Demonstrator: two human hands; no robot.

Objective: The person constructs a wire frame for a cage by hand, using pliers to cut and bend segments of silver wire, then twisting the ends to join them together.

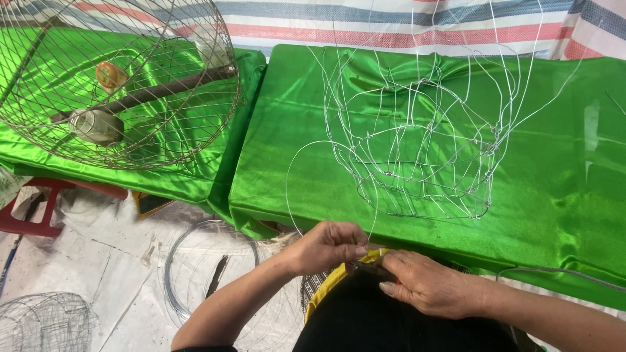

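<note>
A half-woven basket of thin silver wire [424, 163] stands on a table under shiny green cloth [554, 182]. One loose strand [306, 153] loops from it down to my hands. My left hand [326, 246] pinches that strand just below the table's front edge. My right hand [427, 283] lies beside it, fingers closed on a small dark tool with yellow grips [368, 261]. Both hands meet over my lap.
A finished round wire cage [117, 78] with a perch and small cups lies on a second green table at the left. On the floor are a coil of wire [195, 274], a wire mesh piece [39, 322] and a red stool [39, 208].
</note>
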